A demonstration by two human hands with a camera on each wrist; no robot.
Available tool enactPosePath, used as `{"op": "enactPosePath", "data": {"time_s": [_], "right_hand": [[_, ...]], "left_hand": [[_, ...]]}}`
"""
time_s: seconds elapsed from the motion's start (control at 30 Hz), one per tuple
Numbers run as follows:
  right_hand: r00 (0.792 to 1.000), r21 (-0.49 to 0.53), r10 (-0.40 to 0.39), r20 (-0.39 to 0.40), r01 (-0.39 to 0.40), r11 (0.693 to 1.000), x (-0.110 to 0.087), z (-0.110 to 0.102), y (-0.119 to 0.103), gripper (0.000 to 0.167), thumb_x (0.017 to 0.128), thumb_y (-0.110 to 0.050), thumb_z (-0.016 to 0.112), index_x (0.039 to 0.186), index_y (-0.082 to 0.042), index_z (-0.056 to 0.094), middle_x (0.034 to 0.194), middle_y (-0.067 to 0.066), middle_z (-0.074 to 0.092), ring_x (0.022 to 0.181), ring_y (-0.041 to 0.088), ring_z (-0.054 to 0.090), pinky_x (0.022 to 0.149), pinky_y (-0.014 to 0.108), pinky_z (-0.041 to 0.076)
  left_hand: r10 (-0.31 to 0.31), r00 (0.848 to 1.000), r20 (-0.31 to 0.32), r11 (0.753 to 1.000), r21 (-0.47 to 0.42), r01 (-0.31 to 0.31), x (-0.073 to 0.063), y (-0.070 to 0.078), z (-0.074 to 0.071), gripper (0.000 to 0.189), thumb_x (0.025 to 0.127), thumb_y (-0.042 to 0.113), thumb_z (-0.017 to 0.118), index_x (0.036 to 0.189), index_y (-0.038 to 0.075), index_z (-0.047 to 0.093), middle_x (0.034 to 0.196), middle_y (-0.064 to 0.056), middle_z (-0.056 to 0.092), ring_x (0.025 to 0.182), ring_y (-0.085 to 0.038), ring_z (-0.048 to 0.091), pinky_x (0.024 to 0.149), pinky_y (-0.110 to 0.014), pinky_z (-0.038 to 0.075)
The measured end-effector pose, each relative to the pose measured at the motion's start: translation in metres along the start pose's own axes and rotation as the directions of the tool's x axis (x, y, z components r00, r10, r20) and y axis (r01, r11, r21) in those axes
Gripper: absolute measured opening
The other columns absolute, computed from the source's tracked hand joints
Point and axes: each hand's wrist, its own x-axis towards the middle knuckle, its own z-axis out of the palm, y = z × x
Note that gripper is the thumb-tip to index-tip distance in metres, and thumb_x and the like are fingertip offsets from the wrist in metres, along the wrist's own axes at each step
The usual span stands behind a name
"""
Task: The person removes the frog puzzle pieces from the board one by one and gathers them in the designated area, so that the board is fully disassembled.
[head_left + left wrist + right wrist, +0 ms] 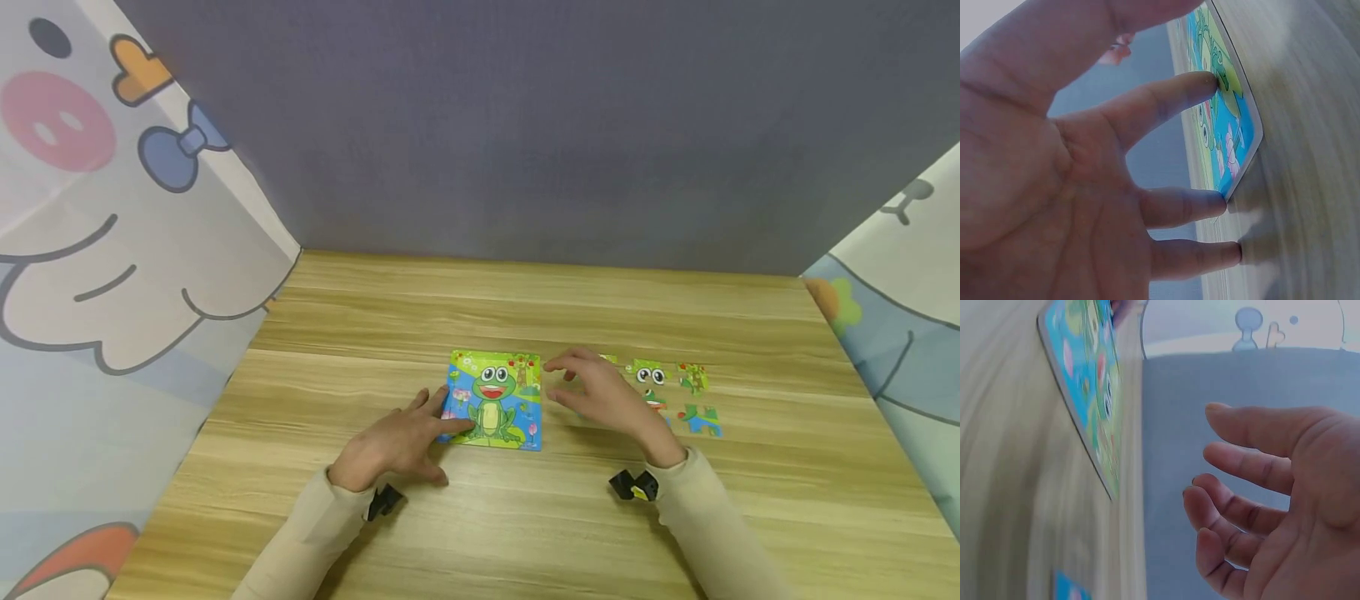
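Observation:
A square frog puzzle board [491,400] lies flat on the table. My left hand [397,442] is spread at its lower left, with the index fingertip on the picture and another fingertip at the board's edge. In the left wrist view the straight fingers [1179,206] reach the board's corner and the wood beside it. Just off the board's right edge hovers my right hand [600,396]. Its fingers are loosely bent, and the right wrist view shows nothing between the thumb and fingers [1235,469]. Part of the loose pieces is hidden behind that hand.
Several loose puzzle pieces lie to the right of the board, among them one with the frog's eyes [649,374], a tree piece [693,377] and a blue-green piece [701,420]. A grey panel [525,142] rises behind the wooden table [525,533]. Cartoon-printed walls flank it.

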Motion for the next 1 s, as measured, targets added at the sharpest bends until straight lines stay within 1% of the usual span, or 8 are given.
{"op": "enactPosePath", "data": {"time_s": [0.17,0.3,0.43,0.57,0.63,0.73,0.87,1.0], "right_hand": [[0.999,0.034,-0.009,0.041,0.008,0.999,0.010,0.016,-0.012,0.033,0.088,-0.013,0.076,0.119,-0.001,0.069,0.113,0.013,0.066,0.094,0.028,0.066,0.077,0.034,0.055],[0.995,0.047,0.006,0.096,-0.010,0.999,0.014,0.027,-0.022,0.034,0.090,-0.016,0.074,0.122,-0.004,0.068,0.116,0.011,0.065,0.097,0.026,0.065,0.080,0.034,0.054],[0.988,0.044,0.028,0.149,-0.035,0.998,0.017,0.035,-0.032,0.036,0.092,-0.018,0.072,0.126,-0.005,0.066,0.122,0.010,0.064,0.098,0.024,0.065,0.082,0.033,0.054],[0.987,0.048,0.010,0.162,-0.018,0.999,0.021,0.043,-0.039,0.034,0.091,-0.017,0.073,0.123,-0.006,0.068,0.122,0.009,0.065,0.095,0.023,0.064,0.079,0.030,0.053],[0.987,0.055,0.000,0.160,-0.009,0.998,0.023,0.046,-0.042,0.033,0.090,-0.016,0.074,0.121,-0.006,0.068,0.121,0.009,0.065,0.095,0.023,0.065,0.080,0.030,0.054],[0.988,0.049,0.008,0.154,-0.015,0.999,0.025,0.052,-0.047,0.033,0.089,-0.016,0.075,0.120,-0.006,0.069,0.120,0.009,0.066,0.098,0.023,0.066,0.084,0.033,0.056],[0.987,0.035,0.038,0.158,-0.044,0.998,0.028,0.062,-0.053,0.037,0.089,-0.018,0.075,0.122,-0.003,0.068,0.120,0.009,0.065,0.100,0.022,0.065,0.087,0.038,0.056],[0.985,0.033,0.054,0.164,-0.060,0.998,0.031,0.074,-0.057,0.040,0.088,-0.020,0.076,0.124,-0.003,0.068,0.120,0.011,0.064,0.104,0.023,0.062,0.090,0.042,0.054]], "left_hand": [[0.007,1.000,-0.005,1.000,-0.007,-0.007,0.000,-0.001,-0.002,0.077,0.075,0.032,0.088,0.144,0.028,0.054,0.166,-0.025,0.016,0.147,-0.058,0.023,0.105,-0.076,0.034],[0.019,1.000,-0.023,0.999,-0.029,-0.019,0.000,-0.006,-0.005,0.077,0.077,0.032,0.086,0.146,0.026,0.053,0.166,-0.022,0.019,0.149,-0.055,0.025,0.107,-0.076,0.033],[0.071,0.994,-0.085,0.997,-0.019,-0.073,0.001,-0.013,-0.008,0.074,0.081,0.029,0.083,0.147,0.019,0.051,0.164,-0.023,0.027,0.145,-0.050,0.035,0.104,-0.076,0.036],[0.143,0.974,-0.175,0.990,0.043,-0.138,0.005,-0.022,-0.010,0.072,0.083,0.028,0.082,0.146,0.013,0.051,0.161,-0.026,0.032,0.142,-0.052,0.039,0.100,-0.076,0.039],[0.158,0.966,-0.204,0.987,0.049,-0.151,0.008,-0.026,-0.010,0.073,0.083,0.029,0.082,0.147,0.014,0.050,0.162,-0.025,0.030,0.145,-0.052,0.034,0.103,-0.075,0.038],[0.161,0.961,-0.224,0.987,0.017,-0.162,0.012,-0.033,-0.009,0.076,0.083,0.030,0.082,0.149,0.014,0.048,0.164,-0.025,0.026,0.149,-0.053,0.026,0.109,-0.075,0.031],[0.160,0.960,-0.230,0.984,-0.033,-0.172,0.017,-0.040,-0.008,0.080,0.082,0.032,0.083,0.151,0.013,0.045,0.165,-0.026,0.019,0.152,-0.054,0.016,0.113,-0.076,0.022],[0.159,0.958,-0.237,0.983,-0.050,-0.176,0.020,-0.046,-0.004,0.085,0.081,0.034,0.083,0.153,0.012,0.042,0.166,-0.027,0.015,0.153,-0.053,0.009,0.113,-0.078,0.017]]}}
